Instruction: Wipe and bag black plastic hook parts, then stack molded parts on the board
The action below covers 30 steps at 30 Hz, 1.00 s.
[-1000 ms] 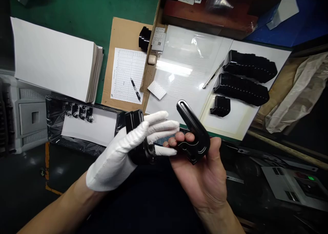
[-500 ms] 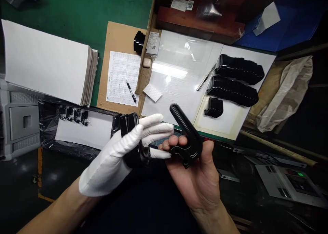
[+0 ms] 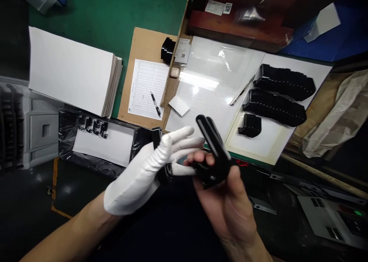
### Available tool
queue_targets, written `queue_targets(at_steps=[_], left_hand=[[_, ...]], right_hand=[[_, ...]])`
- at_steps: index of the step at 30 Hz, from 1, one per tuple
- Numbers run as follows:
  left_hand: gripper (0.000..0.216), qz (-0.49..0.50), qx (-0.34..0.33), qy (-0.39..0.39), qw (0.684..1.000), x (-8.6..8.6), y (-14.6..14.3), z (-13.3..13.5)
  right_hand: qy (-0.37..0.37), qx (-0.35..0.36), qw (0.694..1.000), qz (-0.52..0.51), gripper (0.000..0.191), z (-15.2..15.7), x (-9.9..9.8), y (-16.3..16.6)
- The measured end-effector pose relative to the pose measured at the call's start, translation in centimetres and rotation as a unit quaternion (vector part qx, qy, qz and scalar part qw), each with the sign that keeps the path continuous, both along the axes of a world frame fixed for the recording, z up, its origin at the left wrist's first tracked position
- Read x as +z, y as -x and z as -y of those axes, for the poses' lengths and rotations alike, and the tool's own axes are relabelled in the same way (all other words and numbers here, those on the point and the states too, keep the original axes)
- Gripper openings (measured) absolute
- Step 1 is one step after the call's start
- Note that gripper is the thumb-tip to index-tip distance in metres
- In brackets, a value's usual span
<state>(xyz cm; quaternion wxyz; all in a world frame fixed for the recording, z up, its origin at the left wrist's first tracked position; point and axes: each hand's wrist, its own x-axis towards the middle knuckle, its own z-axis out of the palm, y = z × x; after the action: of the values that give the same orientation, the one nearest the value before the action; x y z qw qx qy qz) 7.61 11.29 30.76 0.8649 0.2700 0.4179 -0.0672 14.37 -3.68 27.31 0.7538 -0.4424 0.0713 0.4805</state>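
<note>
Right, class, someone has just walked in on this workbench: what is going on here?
A person holds one black plastic part in each hand above the bench edge. The bare right hand grips a long black part that points up and away. The white-gloved left hand holds a second black part, mostly hidden behind its fingers. On a white sheet at the right lie rows of stacked black parts. A pen rests on a gridded form.

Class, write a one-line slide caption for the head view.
Gloved left hand and bare right hand each hold a black plastic part above a bench with stacked black parts.
</note>
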Motion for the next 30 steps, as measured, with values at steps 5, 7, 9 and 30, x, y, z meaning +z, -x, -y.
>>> queue_targets(at_steps=[5, 7, 9, 30], left_hand=[[0.059, -0.004, 0.053, 0.042, 0.998, 0.0, 0.2, 0.0], [0.060, -0.005, 0.056, 0.045, 0.997, -0.1, 0.3, 0.0], [0.061, -0.001, 0.054, 0.046, 0.997, -0.1, 0.3, 0.1], [0.068, 0.031, 0.019, 0.048, 0.998, 0.2, 0.1, -0.4]], right_hand=[[-0.059, -0.060, 0.992, -0.090, 0.021, -0.2, -0.5, -1.0], [-0.075, -0.059, 0.991, -0.098, 0.020, -0.1, -0.5, -1.1], [-0.086, -0.061, 0.989, -0.104, 0.020, 0.0, -0.3, -1.1], [-0.134, -0.071, 0.973, -0.175, 0.032, 0.0, 0.6, -1.1]])
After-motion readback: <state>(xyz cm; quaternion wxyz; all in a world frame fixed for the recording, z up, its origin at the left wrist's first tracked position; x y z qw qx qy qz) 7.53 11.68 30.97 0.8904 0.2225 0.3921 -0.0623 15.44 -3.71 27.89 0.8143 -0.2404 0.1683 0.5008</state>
